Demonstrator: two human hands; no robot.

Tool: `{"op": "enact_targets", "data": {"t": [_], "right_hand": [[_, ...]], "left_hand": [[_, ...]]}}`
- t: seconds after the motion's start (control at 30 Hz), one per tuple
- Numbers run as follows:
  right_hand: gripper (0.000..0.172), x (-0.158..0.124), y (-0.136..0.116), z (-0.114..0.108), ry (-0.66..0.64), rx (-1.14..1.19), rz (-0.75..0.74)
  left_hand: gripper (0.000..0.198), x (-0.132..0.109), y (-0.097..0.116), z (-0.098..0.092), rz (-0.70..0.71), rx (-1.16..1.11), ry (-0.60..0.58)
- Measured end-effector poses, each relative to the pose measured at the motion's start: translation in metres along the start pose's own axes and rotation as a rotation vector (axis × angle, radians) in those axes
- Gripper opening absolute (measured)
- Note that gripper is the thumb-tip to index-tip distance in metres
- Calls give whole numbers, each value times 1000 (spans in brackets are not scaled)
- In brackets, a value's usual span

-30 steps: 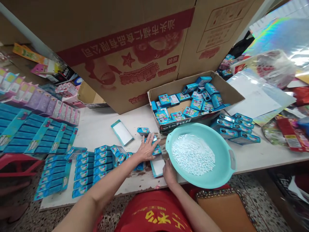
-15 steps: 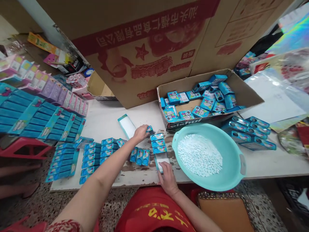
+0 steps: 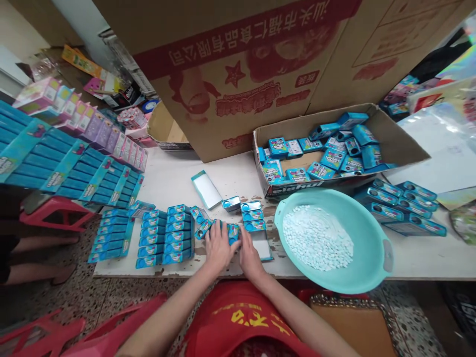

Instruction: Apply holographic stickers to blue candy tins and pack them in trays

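Near edge of the table (image 3: 156,270): both forearms come in from below and converge, wrists low over the chipped white top.
Left hand (image 3: 217,245): palm down, fingers curved over the loose blue tins (image 3: 231,231). I cannot tell whether it clasps one or only covers them.
Right hand (image 3: 250,254): flat and unclenched, fingertips against the right side of the same tins, holding nothing.
Loose blue tins: a short row on the table between the hands, just left of the narrow tray (image 3: 263,248).
Narrow tray: three tins at its far end, its white floor bare beside the right hand.
Risk: the tins lie close to the edge, so a pull toward the body could, I judge, drop one to the floor. A right elbow swung outward could catch the teal basin (image 3: 372,248), which overhangs the edge, and spill its white tablets (image 3: 318,238).
Left of the hands: sorted rows of tins (image 3: 165,233).
Farther back: an empty tray (image 3: 206,188), a single tin (image 3: 231,203), and a cardboard box (image 3: 403,144) of jumbled tins.
Farthest: a big printed carton (image 3: 241,74).
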State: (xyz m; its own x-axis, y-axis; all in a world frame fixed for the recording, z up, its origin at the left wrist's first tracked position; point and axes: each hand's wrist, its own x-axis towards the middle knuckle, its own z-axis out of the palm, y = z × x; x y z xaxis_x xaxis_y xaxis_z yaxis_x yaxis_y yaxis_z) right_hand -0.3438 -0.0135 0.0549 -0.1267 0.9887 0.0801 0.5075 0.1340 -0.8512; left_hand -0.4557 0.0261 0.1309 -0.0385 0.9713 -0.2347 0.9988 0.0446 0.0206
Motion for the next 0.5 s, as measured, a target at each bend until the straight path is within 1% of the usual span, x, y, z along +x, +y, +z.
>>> {"op": "enact_targets", "data": {"t": [0.07, 0.13, 0.2, 0.27, 0.33, 0.4, 0.47, 0.5], "right_hand": [[65, -13, 1, -5, 51, 25, 2], [60, -25, 4, -13, 74, 33, 11], [55, -35, 10, -22, 91, 37, 47], [50, -42, 18, -30, 128, 15, 86], [46, -47, 28, -37, 180, -41, 108], [45, -52, 38, -42, 222, -97, 113], [44, -57, 47, -44, 239, -126, 113], [43, -60, 50, -45, 242, -135, 112]], "left_hand": [[75, -14, 8, 15, -37, 3, 9], [76, -16, 15, 25, -86, -16, 43], [75, -13, 18, 29, -145, -49, 69], [74, -10, 19, 28, -186, -76, 72], [71, -11, 18, 26, -165, -90, 49], [67, -12, 17, 22, -85, -90, 8], [68, -13, 14, 18, -29, -80, -33], [68, -12, 12, 15, -23, -75, -47]]}}
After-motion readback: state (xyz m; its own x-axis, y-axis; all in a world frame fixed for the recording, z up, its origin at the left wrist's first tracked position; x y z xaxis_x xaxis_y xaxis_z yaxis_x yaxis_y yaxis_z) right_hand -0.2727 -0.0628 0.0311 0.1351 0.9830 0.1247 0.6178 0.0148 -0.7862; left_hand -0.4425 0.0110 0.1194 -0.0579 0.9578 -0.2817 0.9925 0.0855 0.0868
